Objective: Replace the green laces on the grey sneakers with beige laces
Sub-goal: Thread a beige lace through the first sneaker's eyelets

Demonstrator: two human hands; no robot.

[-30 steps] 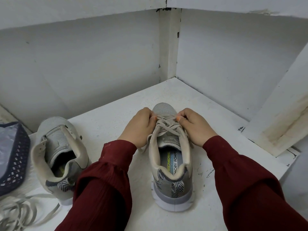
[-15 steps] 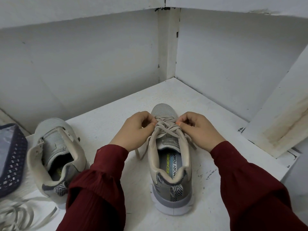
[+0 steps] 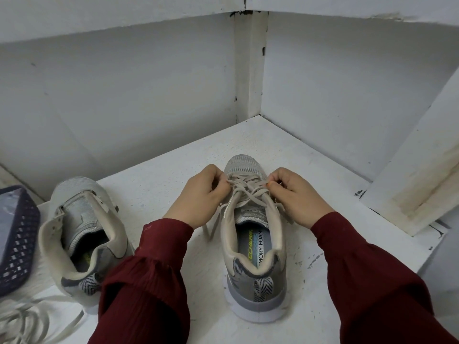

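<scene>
A grey sneaker point(image 3: 253, 247) stands in the middle of the white shelf, toe pointing away, with a beige lace point(image 3: 246, 192) crossed through its front eyelets. My left hand point(image 3: 201, 194) pinches the lace at the shoe's left side. My right hand point(image 3: 295, 194) pinches it at the right side. Loose lace ends hang down both sides of the shoe. A second grey sneaker point(image 3: 79, 234) stands to the left with no lace in it. Both arms wear dark red sleeves.
A dark blue perforated basket point(image 3: 17, 234) sits at the left edge. A pile of pale loose laces point(image 3: 27, 321) lies at the bottom left. White walls close the shelf point(image 3: 154, 180) behind and at the right; a white board point(image 3: 422, 170) leans at the right.
Both hands have drawn slightly apart and toward the shoe's sides, pulling the lace crossings tighter. The view has shifted a little; the sneakers stay put.
</scene>
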